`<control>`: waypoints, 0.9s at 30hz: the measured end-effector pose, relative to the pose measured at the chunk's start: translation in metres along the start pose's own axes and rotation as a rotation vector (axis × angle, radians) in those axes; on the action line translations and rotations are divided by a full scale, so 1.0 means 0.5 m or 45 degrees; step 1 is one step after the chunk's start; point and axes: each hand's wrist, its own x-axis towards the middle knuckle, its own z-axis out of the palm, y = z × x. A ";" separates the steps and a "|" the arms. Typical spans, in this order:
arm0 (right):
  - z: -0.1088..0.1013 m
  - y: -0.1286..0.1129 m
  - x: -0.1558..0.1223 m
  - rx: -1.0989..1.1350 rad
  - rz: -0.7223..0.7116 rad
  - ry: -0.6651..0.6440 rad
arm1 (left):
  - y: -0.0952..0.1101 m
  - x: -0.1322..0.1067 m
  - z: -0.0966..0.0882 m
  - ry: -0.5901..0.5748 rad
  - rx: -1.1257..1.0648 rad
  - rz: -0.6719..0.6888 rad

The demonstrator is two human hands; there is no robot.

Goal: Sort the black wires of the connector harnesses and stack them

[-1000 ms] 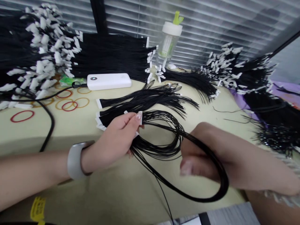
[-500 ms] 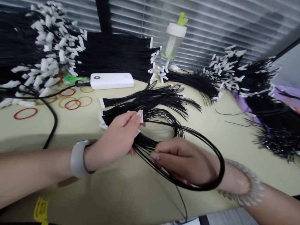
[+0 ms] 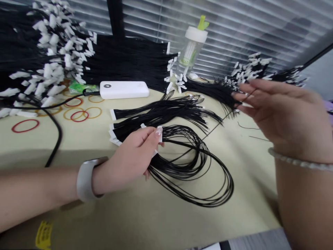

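Note:
A coiled bundle of thin black cables hangs in loops from my left hand. The thumb and fingers are closed on it near a white connector. My right hand is raised at the right, its fingers bent together around a single black wire that stretches up from the coil. Some of the finger contact is blurred. Behind my left hand lie flat bunches of black cables with white connectors at their left ends.
Rubber bands lie at the left beside a white power bank and its black cord. Large piles of black cables line the back. A clear bottle stands before the blinds. Loose wires lie at the right.
My right hand has left the coil's loops and moved up and to the right, drawing one wire out. The loops have spread and dropped slightly; my left hand has barely moved.

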 end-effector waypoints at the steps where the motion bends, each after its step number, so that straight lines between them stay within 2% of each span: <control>1: 0.001 -0.003 0.005 0.221 0.044 0.082 | -0.001 -0.001 0.000 0.003 0.029 0.020; 3: 0.008 -0.008 0.002 0.410 0.099 0.183 | -0.003 -0.003 0.001 0.000 0.090 0.057; 5: 0.019 -0.012 -0.018 0.351 0.060 0.152 | -0.006 -0.005 0.001 -0.005 0.140 0.087; 6: 0.026 -0.014 -0.034 0.282 0.009 0.060 | -0.007 -0.006 0.001 -0.009 0.161 0.098; 10: 0.060 -0.012 -0.102 -0.101 -0.286 -0.573 | -0.008 -0.011 0.004 -0.015 0.191 0.128; 12: 0.077 -0.008 -0.127 -0.352 -0.495 -0.718 | -0.007 -0.012 0.005 -0.017 0.195 0.130; 14: 0.093 -0.003 -0.143 -0.519 -0.658 -0.751 | -0.005 -0.014 0.005 -0.026 0.215 0.132; 16: 0.105 0.003 -0.152 -0.572 -0.719 -0.732 | -0.003 -0.014 0.005 -0.035 0.243 0.141; 21: 0.124 0.013 -0.167 -0.560 -0.728 -0.615 | -0.001 -0.015 0.005 -0.057 0.273 0.206; 27: 0.133 0.014 -0.175 -0.602 -0.695 -0.621 | 0.001 -0.016 0.005 -0.068 0.318 0.224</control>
